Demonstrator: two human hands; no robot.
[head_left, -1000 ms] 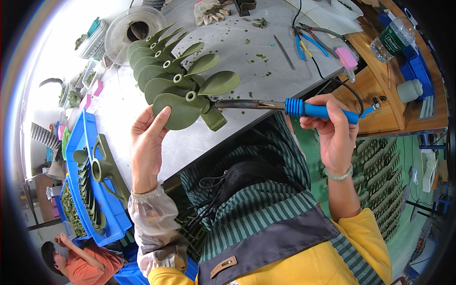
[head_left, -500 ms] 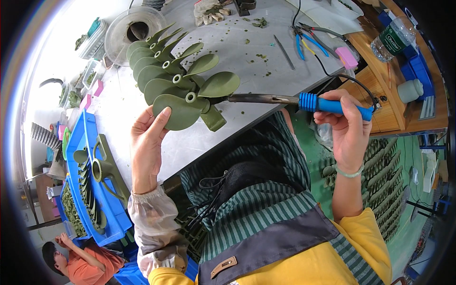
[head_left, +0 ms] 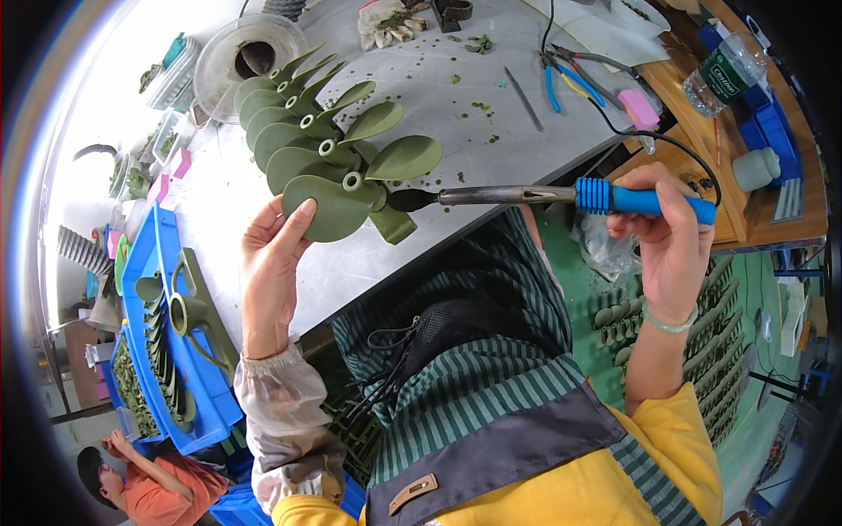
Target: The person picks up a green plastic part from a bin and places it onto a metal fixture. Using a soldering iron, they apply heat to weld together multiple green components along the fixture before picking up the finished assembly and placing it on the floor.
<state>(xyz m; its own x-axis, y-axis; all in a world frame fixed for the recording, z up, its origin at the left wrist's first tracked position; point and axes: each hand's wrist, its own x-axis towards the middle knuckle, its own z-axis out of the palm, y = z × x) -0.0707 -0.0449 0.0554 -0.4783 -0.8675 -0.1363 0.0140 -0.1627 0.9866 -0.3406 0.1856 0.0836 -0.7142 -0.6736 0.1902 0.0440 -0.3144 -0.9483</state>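
Note:
A row of olive-green propellers [head_left: 326,207], several joined one behind another, lies at the near edge of the grey table. My left hand [head_left: 274,254] pinches a blade of the nearest propeller between thumb and fingers. In my right hand [head_left: 667,232] is a soldering iron [head_left: 504,195] with a blue handle, its dark, flattened tip touching or just beside the stub at the nearest propeller's hub. Below that hub a short green tab [head_left: 394,223] sticks out. The iron's black cord loops away to the upper right.
Pliers [head_left: 570,79], a pink block [head_left: 638,109] and a thin metal rod [head_left: 523,98] lie on the table's right part. Blue trays [head_left: 206,394] of green parts stand at left. A clear round container [head_left: 210,74] sits at the back. Another person [head_left: 158,482] sits at lower left.
My right hand has drawn the soldering iron to the right and slightly down, so its dark tip now shows outside the propeller blades. My left hand and the propellers have hardly moved.

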